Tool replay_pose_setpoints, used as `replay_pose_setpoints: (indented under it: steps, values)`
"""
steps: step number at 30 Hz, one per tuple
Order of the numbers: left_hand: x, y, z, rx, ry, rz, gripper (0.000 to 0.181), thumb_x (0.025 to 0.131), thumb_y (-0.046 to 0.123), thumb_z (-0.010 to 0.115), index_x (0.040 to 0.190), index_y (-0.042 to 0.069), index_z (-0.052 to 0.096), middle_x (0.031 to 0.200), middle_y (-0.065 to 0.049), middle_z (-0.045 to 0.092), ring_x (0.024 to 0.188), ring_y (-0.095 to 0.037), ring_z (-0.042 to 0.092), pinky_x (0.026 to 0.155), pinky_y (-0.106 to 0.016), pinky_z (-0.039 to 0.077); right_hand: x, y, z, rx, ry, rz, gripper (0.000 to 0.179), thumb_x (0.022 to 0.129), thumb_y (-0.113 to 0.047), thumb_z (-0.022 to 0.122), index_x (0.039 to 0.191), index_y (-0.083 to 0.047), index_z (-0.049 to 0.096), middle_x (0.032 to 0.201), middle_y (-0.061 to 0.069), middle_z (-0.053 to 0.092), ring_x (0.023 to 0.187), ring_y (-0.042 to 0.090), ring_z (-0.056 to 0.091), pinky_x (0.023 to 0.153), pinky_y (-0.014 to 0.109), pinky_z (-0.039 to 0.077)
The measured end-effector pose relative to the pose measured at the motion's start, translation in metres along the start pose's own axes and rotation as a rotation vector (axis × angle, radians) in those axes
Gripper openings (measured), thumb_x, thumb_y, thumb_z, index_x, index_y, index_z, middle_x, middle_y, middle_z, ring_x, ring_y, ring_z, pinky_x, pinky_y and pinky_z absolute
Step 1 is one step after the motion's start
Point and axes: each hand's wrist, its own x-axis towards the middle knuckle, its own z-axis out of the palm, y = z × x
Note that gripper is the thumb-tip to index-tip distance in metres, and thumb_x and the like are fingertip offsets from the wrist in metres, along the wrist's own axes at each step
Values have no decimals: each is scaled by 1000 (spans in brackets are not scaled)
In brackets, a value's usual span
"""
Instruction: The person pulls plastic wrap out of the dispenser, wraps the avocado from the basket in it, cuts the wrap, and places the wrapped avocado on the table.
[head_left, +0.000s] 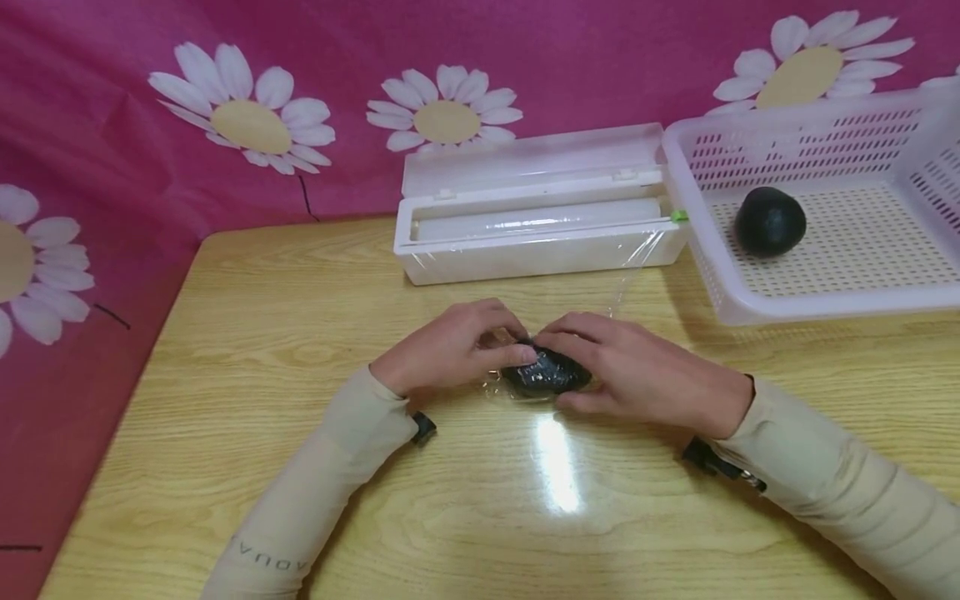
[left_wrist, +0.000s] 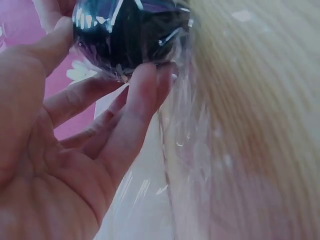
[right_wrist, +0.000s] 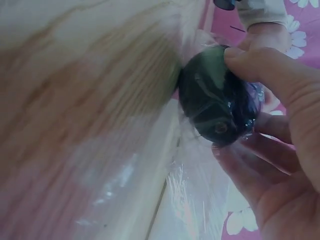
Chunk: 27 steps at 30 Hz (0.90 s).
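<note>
A dark avocado [head_left: 553, 375] lies on the table between my hands, wrapped in shiny clear plastic film [left_wrist: 195, 135]. My left hand [head_left: 461, 348] holds its left side, with the thumb over the top and the other fingers at the far side. From the right, my right hand [head_left: 637, 371] grips it, thumb on the near side and fingers curved round the far side. The right wrist view shows the avocado's small stem scar [right_wrist: 221, 127] under the film. More film stretches from the avocado toward the wrap box.
Behind the hands stands a white wrap box [head_left: 480, 264] with its lid up and a film roll [head_left: 536, 218] inside. To its right is a white slotted basket [head_left: 840, 302] with another dark avocado [head_left: 770, 222] in it. A pink flowered cloth [head_left: 585, 75] hangs behind the wooden table [head_left: 247, 333].
</note>
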Motion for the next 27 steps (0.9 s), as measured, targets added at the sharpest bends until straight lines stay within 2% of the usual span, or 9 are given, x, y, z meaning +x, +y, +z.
replay_pose_setpoints:
  steps: [5, 10, 14, 17, 19, 21, 24, 27]
  values:
    - [3, -2, -1, 57, 21, 42, 33, 97, 44, 56, 115, 20, 70, 105, 4, 68, 94, -8, 61, 86, -26, 51, 3, 0, 1, 4, -54, 62, 70, 78, -39, 79, 136, -10, 54, 129, 2, 51, 103, 15, 63, 88, 32, 57]
    - [6, -2, 0, 46, 47, 8, 35, 97, 45, 54, 121, 21, 66, 102, 6, 70, 92, -5, 63, 87, -25, 51, 10, 2, 0, -10, -95, 93, 78, 76, -37, 82, 141, -8, 51, 120, 2, 54, 98, 13, 61, 84, 30, 56]
    - [6, 2, 4, 58, 146, -2, 36, 96, 44, 57, 121, 19, 62, 105, 5, 69, 92, -6, 64, 86, -26, 53, 11, 4, -3, 15, -114, 135, 83, 76, -35, 83, 144, -8, 45, 120, 4, 60, 100, 15, 63, 85, 32, 57]
    - [5, 6, 6, 98, 243, 35, 33, 96, 42, 58, 117, 16, 63, 112, 3, 66, 97, -9, 64, 87, -26, 54, 11, 7, -3, 53, -116, 164, 76, 76, -33, 83, 139, -10, 46, 121, 6, 62, 103, 18, 65, 89, 36, 57]
    - [3, 9, 6, 95, 259, 61, 35, 95, 43, 60, 117, 16, 63, 114, 2, 65, 99, -10, 64, 86, -27, 55, 12, 8, -3, 72, -113, 168, 70, 76, -33, 82, 134, -10, 49, 121, 5, 63, 104, 18, 66, 89, 36, 57]
    - [0, 11, 4, 94, 226, 82, 41, 92, 47, 63, 121, 18, 61, 116, 4, 64, 102, -8, 62, 90, -28, 54, 12, 10, -3, 76, -113, 170, 67, 76, -33, 81, 132, -9, 52, 119, 6, 64, 101, 17, 66, 87, 35, 58]
    - [-6, 12, 1, 79, 125, 100, 59, 84, 49, 72, 133, 21, 52, 125, 6, 61, 113, -6, 58, 100, -30, 50, 13, 13, -4, 88, -118, 176, 67, 76, -34, 81, 132, -9, 54, 119, 7, 65, 100, 17, 67, 86, 33, 58]
    - [-13, 8, -3, 87, 26, 111, 77, 79, 39, 80, 143, 23, 41, 139, 7, 50, 128, -7, 49, 112, -31, 42, 15, 16, -4, 109, -124, 183, 66, 76, -36, 80, 130, -9, 55, 117, 6, 67, 99, 16, 67, 86, 32, 58]
